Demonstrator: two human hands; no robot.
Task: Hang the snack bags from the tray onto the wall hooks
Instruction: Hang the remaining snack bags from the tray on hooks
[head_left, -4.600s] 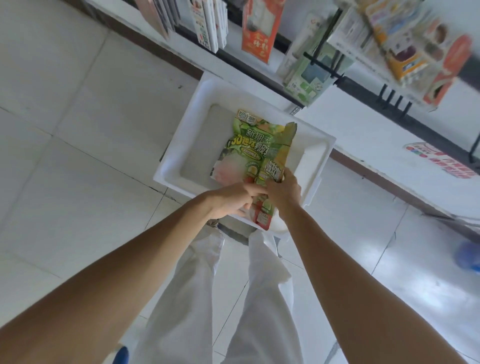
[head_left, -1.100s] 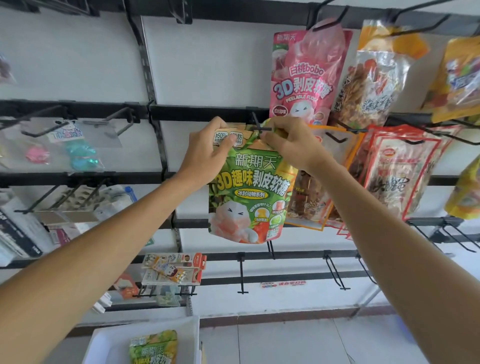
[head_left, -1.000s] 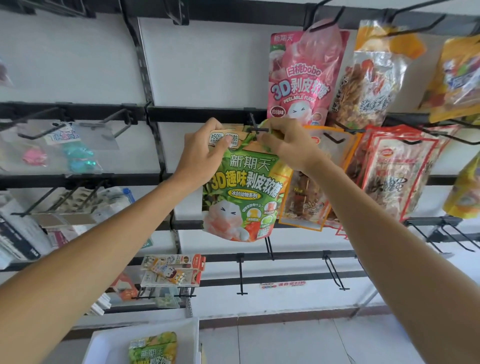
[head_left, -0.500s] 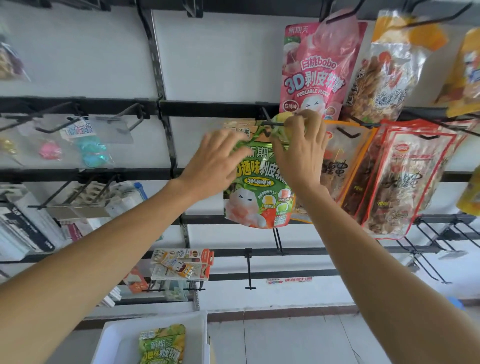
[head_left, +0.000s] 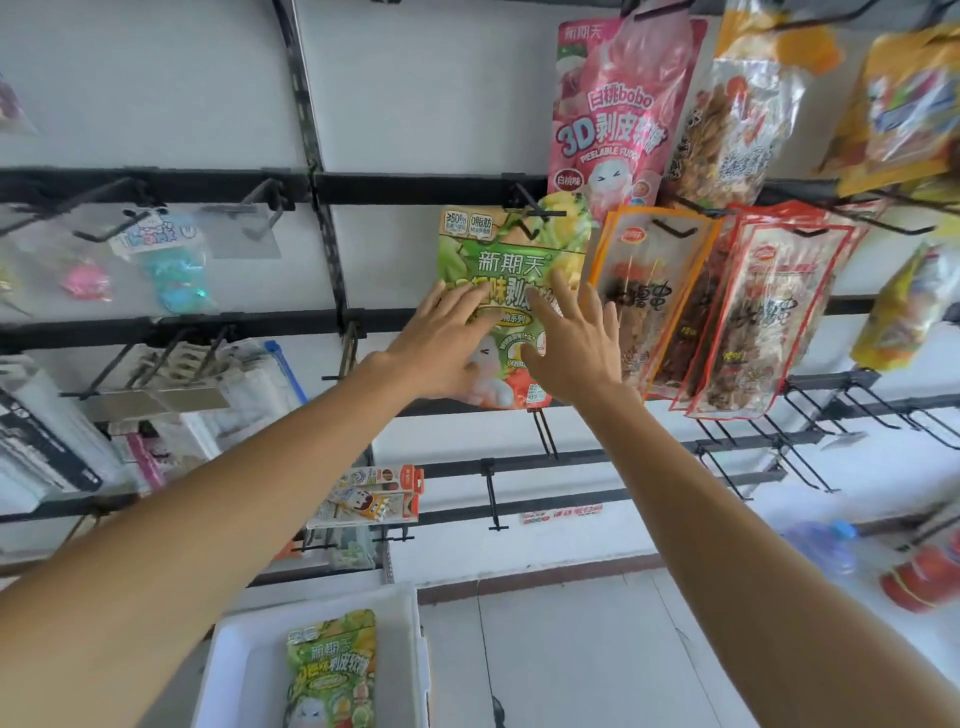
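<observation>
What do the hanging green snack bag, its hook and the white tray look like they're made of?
Green snack bag: glossy printed plastic film, judging by its sheen and soft creases. Hook: thin black rod, probably painted metal wire. Tray: white, matte, smooth thick walls, likely moulded plastic.

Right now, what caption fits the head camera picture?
Open left hand and right hand rest on the hung green snack bag.

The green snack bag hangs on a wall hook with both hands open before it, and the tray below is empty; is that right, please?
Not quite: in the head view the tray holds another green bag; the rest is right.
</observation>
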